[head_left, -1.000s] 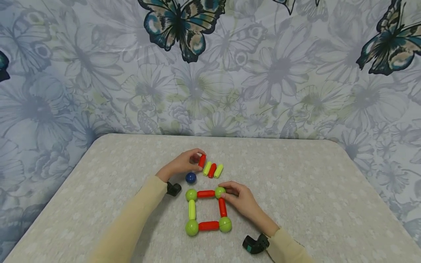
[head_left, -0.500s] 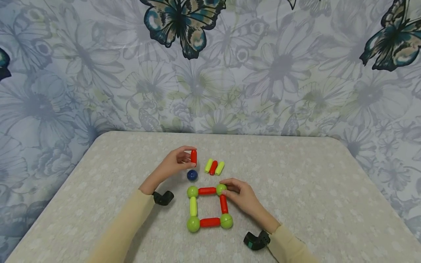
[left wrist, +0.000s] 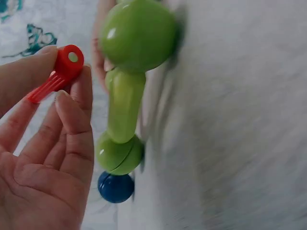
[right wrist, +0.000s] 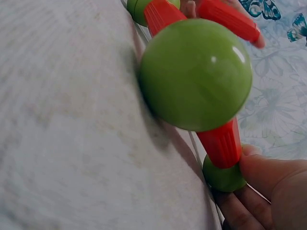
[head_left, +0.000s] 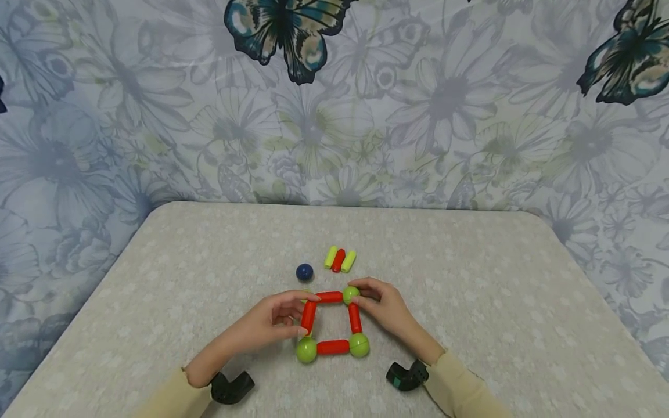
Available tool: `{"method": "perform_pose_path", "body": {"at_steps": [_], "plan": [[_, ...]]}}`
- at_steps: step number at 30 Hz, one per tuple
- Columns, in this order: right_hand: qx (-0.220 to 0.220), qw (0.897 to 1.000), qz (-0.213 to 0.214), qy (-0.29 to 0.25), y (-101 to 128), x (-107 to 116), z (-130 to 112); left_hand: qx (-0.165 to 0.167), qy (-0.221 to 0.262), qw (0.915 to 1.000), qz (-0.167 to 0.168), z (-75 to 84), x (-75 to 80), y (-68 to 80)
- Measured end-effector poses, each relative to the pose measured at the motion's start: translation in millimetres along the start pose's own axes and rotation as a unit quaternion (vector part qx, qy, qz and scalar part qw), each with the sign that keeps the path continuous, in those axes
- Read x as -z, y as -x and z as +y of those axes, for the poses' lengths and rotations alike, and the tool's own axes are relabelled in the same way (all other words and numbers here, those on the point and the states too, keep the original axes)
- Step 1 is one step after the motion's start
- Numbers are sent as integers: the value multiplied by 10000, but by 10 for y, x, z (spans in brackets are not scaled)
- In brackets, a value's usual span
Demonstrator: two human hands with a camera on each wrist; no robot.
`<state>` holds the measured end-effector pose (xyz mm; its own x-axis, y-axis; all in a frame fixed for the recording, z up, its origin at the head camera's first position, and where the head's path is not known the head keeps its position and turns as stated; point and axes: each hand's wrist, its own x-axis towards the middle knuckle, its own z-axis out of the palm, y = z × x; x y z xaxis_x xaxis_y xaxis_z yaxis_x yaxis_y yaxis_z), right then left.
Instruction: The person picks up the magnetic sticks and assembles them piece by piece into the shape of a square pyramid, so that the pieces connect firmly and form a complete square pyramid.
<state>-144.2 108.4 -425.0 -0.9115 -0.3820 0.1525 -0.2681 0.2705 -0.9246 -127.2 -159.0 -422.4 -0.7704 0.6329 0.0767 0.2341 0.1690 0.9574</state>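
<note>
We look down on a pale speckled tabletop (head_left: 470,278) set against a wall hung with flower-and-butterfly cloth (head_left: 444,104). Near the front middle lies a square frame (head_left: 331,322) of sticks joined by green balls. The left hand (head_left: 272,322) pinches a red stick (head_left: 308,316) between thumb and fingertips, holding it over the frame's left side; in the left wrist view that stick sits just beside the green stick (left wrist: 123,108) of the frame and apart from it. The right hand (head_left: 384,310) curls its fingers round the far right green ball (head_left: 351,294), where the top red stick (head_left: 329,297) and the right red stick (head_left: 355,318) meet. The two near green balls (head_left: 306,350) (head_left: 359,345) rest on the tabletop, joined by another red stick (head_left: 333,347). Beyond the frame a dark blue ball (head_left: 304,271) lies alone, and near it, to the right, three short sticks (head_left: 339,259), yellow, red and yellow, lie side by side, touching.
</note>
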Motion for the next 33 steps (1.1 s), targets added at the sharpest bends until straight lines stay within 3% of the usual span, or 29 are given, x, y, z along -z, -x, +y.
{"method": "perform_pose_path", "body": {"at_steps": [3, 7, 10, 15, 17, 20, 24, 27, 33], "plan": [[-2, 10000, 9, -39, -6, -7, 1, -38, -31, 10000, 31, 1, -64, 62], [42, 10000, 29, 14, -36, -17, 184, -109, -200, 9997, -1, -32, -104, 98], [56, 10000, 51, 57, -62, -23, 326, -211, -317, 9993, -41, -59, -114, 107], [84, 9999, 15, 79, -70, -24, 355, -238, -307, 9992, 0, -71, -93, 109], [78, 9999, -56, 48, -66, -9, 360, -286, -335, 9989, 173, -64, -60, 95], [-5, 9999, -157, -36, -22, 46, 355, -319, -569, 9950, 759, -62, 9, 66], [-143, 9996, -238, 0, 183, 139, 296, -60, -941, 9872, 1289, -93, 89, 30], [-69, 9992, -365, 132, 399, 148, 236, 103, -1074, 9878, 1125, -133, 118, -5], [416, 9948, -579, 733, 602, -6, 173, -22, -1305, 9878, 850, -211, 134, -86]]}}
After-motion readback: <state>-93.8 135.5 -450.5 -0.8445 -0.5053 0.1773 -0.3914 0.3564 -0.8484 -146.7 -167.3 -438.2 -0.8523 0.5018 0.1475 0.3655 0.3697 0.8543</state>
